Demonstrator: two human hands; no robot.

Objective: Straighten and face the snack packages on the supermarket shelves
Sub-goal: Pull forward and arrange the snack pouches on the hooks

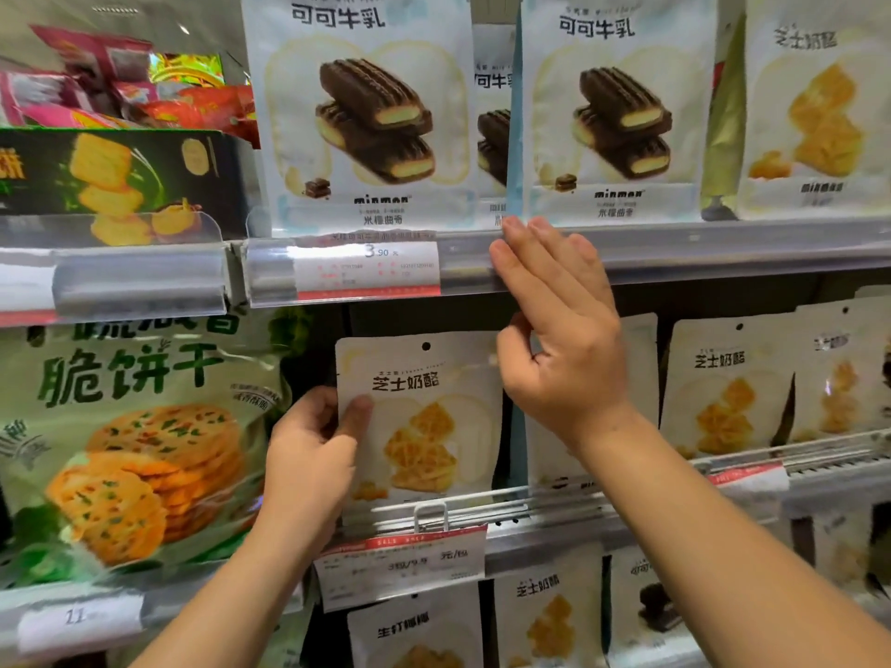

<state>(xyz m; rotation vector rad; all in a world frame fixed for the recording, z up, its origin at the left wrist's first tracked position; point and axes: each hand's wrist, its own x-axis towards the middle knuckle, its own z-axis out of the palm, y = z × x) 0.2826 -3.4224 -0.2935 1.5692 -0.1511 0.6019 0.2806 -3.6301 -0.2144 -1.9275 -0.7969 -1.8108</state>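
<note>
A white cheese-biscuit pouch [424, 417] with yellow biscuits printed on it stands upright on the middle shelf. My left hand [313, 455] grips its left edge, thumb on the front. My right hand [559, 339] is raised in front of the pouch's upper right corner; its thumb and forefinger pinch at that corner while the other fingers point straight up over the shelf rail [675, 253]. More cheese pouches [723, 392] stand to the right. Two cocoa-milk biscuit pouches [366, 113] face front on the shelf above.
A big green scallion-cracker bag [140, 436] fills the left of the middle shelf. A green box [125, 176] and red packets [96, 74] sit upper left. Price tags [366, 267] hang on the rails. Lower pouches [549, 619] stand below a wire fence [482, 503].
</note>
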